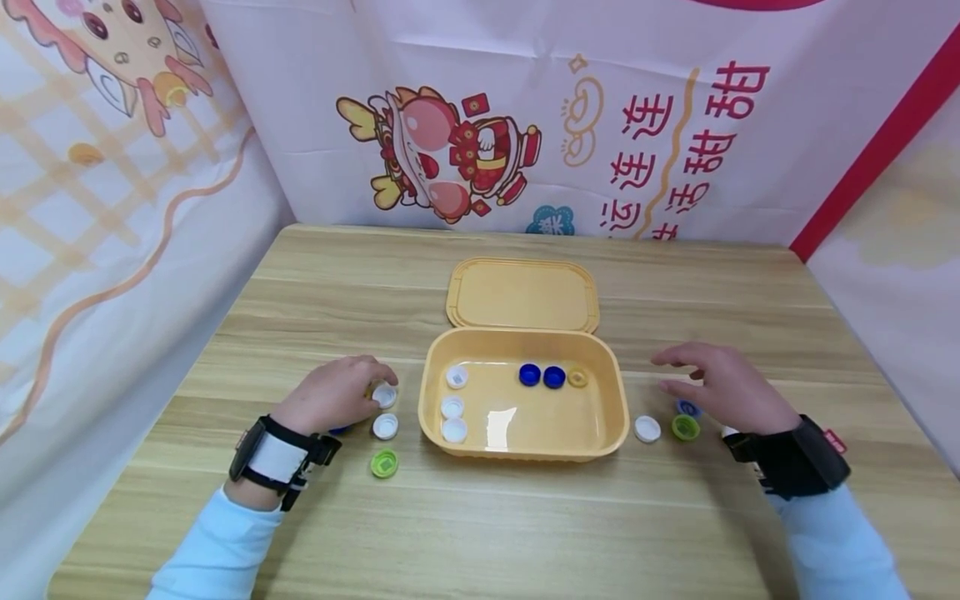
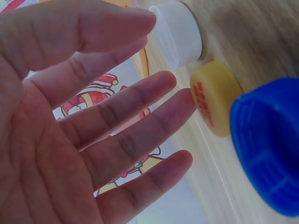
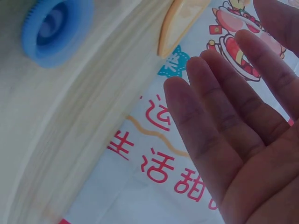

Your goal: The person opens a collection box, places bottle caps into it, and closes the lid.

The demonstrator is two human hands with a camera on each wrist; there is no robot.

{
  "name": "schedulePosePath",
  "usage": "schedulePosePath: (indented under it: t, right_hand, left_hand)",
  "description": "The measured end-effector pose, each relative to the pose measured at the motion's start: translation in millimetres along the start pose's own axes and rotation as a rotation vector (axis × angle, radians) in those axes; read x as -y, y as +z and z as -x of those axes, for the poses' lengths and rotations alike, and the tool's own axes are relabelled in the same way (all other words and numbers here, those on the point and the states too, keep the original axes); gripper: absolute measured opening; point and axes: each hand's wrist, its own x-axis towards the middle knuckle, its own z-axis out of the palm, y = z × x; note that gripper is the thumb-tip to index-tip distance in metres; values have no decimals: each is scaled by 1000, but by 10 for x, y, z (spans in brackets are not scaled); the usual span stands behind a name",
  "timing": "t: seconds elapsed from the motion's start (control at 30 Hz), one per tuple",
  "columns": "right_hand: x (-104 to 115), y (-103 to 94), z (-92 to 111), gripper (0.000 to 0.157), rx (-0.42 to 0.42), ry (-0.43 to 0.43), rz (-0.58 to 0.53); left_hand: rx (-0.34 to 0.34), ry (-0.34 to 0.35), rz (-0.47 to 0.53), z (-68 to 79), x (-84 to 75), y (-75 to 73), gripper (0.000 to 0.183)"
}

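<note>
My left hand (image 1: 330, 396) reaches over the table left of the yellow box (image 1: 558, 429), thumb and forefinger tips right at a white bottle cap (image 1: 385, 395). In the left wrist view the fingers are extended, with a yellow cap (image 2: 215, 98) and a dark blue cap (image 2: 268, 144) beside them. Another white cap (image 1: 386, 427) and a green cap (image 1: 384, 464) lie nearer the front. On the box's right, my right hand (image 1: 731, 392) hovers with loosely extended fingers, holding nothing. Under it are a light blue cap (image 3: 58, 32) and a green cap (image 1: 686, 428).
Inside the box, three white caps (image 1: 452, 407) line the left side; two dark blue caps (image 1: 542, 376) and a yellow cap (image 1: 577, 377) sit along the back. A flat yellow lid (image 1: 522, 293) lies behind it. One white cap (image 1: 647, 429) rests just right of the box.
</note>
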Motion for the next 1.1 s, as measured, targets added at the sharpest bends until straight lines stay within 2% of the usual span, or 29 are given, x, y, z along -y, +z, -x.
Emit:
schedulePosePath:
  t: [0.5, 0.77, 1.1]
  right_hand:
    - [-31, 32, -12, 37, 18, 17, -12]
    - [-72, -9, 17, 33, -17, -17, 10]
    - [-76, 35, 64, 33, 6, 40, -1]
  left_hand:
    - [-11, 31, -2, -12, -16, 46, 24]
    - [-45, 63, -31, -25, -32, 32, 18]
    - [-46, 30, -34, 40, -98, 88, 22]
